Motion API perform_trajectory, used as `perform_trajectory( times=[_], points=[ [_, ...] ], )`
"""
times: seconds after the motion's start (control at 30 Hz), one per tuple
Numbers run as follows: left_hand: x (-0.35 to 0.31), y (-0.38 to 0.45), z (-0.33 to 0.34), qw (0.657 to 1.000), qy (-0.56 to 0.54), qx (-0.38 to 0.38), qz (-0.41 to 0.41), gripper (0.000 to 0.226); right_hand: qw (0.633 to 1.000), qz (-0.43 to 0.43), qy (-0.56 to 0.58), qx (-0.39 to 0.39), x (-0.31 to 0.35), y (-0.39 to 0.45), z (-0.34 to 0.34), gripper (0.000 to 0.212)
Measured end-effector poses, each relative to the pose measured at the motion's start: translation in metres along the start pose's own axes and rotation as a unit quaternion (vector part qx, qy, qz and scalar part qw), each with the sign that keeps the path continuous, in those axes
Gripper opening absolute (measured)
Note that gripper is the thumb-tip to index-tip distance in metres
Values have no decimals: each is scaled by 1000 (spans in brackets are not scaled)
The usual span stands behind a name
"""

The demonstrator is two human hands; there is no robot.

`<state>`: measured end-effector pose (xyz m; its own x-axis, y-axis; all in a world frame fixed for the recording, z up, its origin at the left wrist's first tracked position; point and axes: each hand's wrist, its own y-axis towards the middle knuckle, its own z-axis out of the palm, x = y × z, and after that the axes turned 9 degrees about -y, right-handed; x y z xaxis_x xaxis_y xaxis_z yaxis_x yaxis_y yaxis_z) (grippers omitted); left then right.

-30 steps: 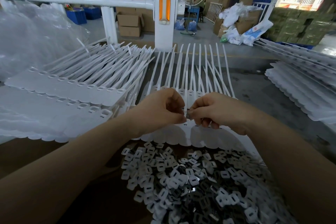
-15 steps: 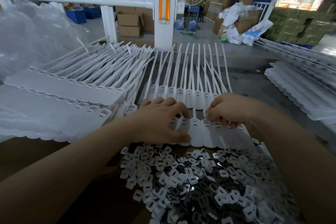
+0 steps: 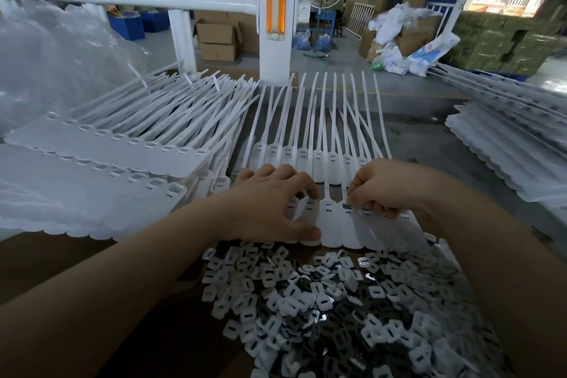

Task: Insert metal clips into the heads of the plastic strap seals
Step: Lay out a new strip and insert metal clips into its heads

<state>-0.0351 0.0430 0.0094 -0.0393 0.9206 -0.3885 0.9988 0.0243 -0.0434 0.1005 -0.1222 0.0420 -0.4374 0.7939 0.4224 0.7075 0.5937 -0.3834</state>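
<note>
Presently, one row of joined white strap seals (image 3: 329, 224) is being worked at the near edge of the tabletop (image 3: 429, 138), just behind a loose heap of metal clips (image 3: 322, 301). The row is being pinned by the left hand (image 3: 270, 203), fingers curled down onto the seal heads and thumb lying along the lower edge of the flags. A small dark piece, judged to be a clip, is being pinched in the curled fingertips of the right hand (image 3: 383, 190) and pressed at a seal head; whether it is being seated fully cannot be told. More rows are being kept behind, straps fanning away, with further stacks (image 3: 101, 157) at left and at right (image 3: 506, 157). Risks being noted: a clip being driven in tilted and jamming; the row sliding if the left hand's pressure is being eased; a head being skipped, since the heads look alike; clips being swept off by a forearm.
</note>
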Motion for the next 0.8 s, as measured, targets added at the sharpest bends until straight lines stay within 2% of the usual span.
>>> perform_trajectory(
  times=[0.27, 0.37, 0.47, 0.53, 0.63, 0.8],
  points=[
    [-5, 5, -3, 1000, -18, -21, -4, 53, 999, 22, 15, -30, -2, 10, 5, 17],
    [-16, 6, -7, 993, -78, -51, 72, 33, 999, 26, 3, -40, -1, 13, 7, 20],
    [-30, 0, -13, 976, -179, 35, 122, 14, 998, 23, -17, -48, -2, 13, 7, 20],
    [-35, -2, -11, 974, -164, 84, 131, 15, 998, 21, -26, -50, -2, 13, 8, 16],
    [-38, -3, -8, 973, -158, 110, 125, 15, 998, 19, -34, -51, -1, 11, 8, 13],
    [-37, -1, -9, 969, -203, 122, 77, 7, 998, 27, -24, -50, 0, 10, 7, 22]
  ],
)
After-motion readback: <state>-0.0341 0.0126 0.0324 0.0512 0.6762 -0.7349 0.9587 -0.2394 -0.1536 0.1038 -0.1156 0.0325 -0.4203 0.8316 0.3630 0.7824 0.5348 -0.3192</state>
